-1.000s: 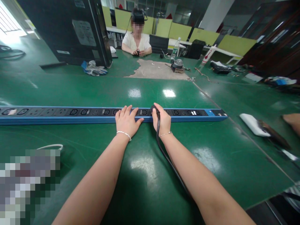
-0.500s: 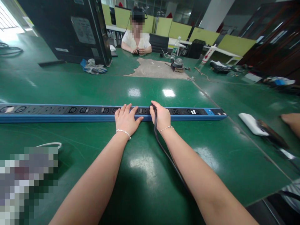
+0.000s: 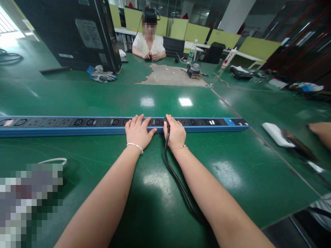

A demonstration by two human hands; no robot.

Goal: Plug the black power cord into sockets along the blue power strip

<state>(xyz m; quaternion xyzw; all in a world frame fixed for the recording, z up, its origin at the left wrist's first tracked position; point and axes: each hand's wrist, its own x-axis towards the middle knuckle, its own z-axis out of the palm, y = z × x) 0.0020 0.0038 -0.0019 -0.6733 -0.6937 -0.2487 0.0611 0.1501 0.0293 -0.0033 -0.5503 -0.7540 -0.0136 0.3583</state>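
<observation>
A long blue power strip (image 3: 103, 131) with a black face of many sockets lies across the green table. My left hand (image 3: 138, 132) rests flat on its middle, fingers spread over the face and thumb along the front side. Just to the right, my right hand (image 3: 175, 133) is closed around the black plug of a black cable (image 3: 178, 182), down at the strip's socket face. The plug is mostly hidden by my fingers, so how deep it sits cannot be seen. The cable hangs toward me and runs beside my right forearm.
Across the green table (image 3: 108, 100) a person (image 3: 148, 44) sits holding something small. A black cabinet (image 3: 77, 34) and gloves (image 3: 101, 73) stand back left. A bottle (image 3: 192, 51) and metal device (image 3: 195, 70) are further back. A white object (image 3: 276, 134) lies right, near another person's arm (image 3: 320, 134).
My right hand has shifted slightly left and lower, its fingers flatter over the plug. The cable bends more to the left below it. My left hand stays on the strip.
</observation>
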